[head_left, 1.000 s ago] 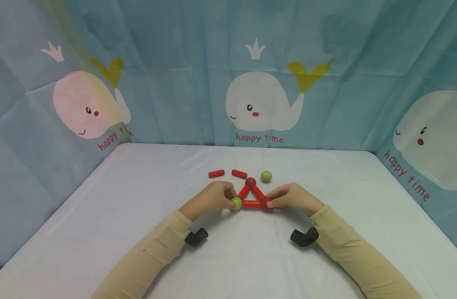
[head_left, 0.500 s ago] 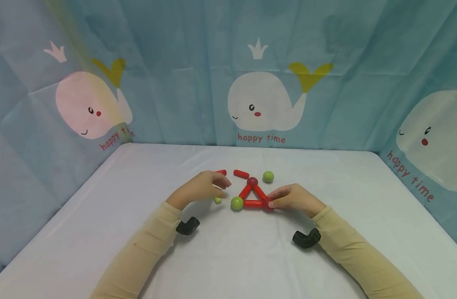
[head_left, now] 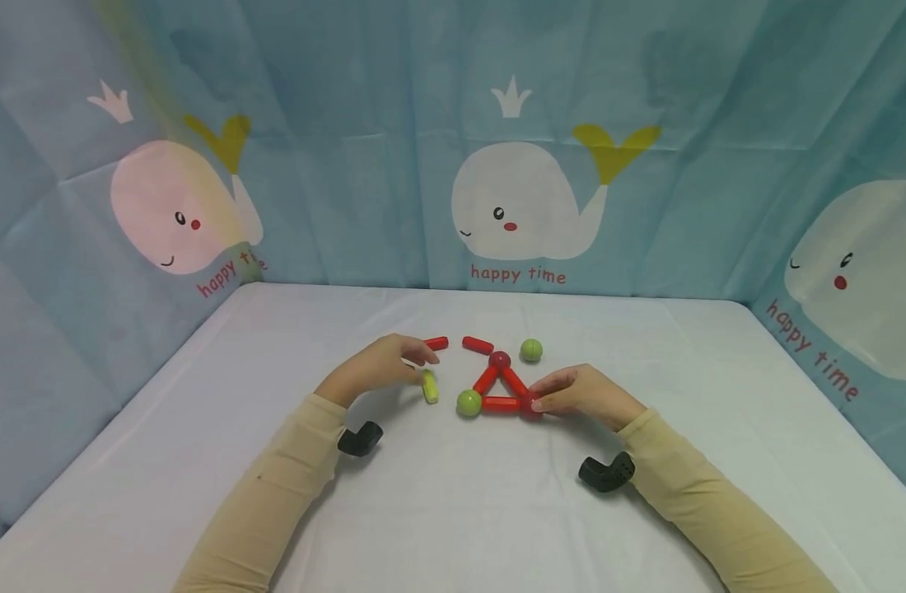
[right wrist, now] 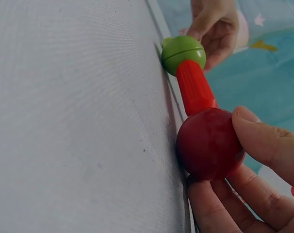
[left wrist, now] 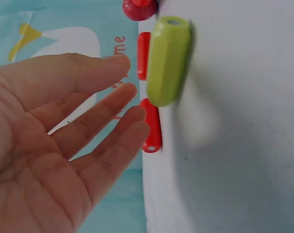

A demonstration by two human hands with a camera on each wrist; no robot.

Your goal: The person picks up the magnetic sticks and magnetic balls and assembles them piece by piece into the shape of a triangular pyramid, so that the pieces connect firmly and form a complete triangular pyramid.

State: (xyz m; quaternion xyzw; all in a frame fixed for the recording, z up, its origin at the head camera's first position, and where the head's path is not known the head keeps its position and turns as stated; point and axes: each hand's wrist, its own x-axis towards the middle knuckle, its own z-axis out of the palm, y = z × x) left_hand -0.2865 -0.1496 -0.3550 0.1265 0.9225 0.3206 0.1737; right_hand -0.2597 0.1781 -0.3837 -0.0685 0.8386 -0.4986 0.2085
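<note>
A flat triangle of red rods (head_left: 502, 404) and balls lies on the table. A green ball (head_left: 469, 403) forms its left corner, a red ball (head_left: 500, 360) the far one. At the right corner my right hand (head_left: 582, 394) pinches a dark red ball (right wrist: 210, 143) between thumb and fingers. Left of the triangle, my left hand (head_left: 382, 362) hovers with loosely spread fingers, holding nothing. Just beyond its fingertips is a yellow-green rod (left wrist: 169, 63), apart from them in the left wrist view.
Behind the triangle lie two loose red rods, one (head_left: 478, 344) in full view and another (head_left: 438, 343) partly covered by my left hand. A loose green ball (head_left: 531, 350) sits to their right. A whale-print curtain (head_left: 394, 206) borders the white table (head_left: 483, 511).
My left hand has let go of the triangle's green ball and moved left, uncovering the yellow-green rod. My right hand keeps its grip on the red ball.
</note>
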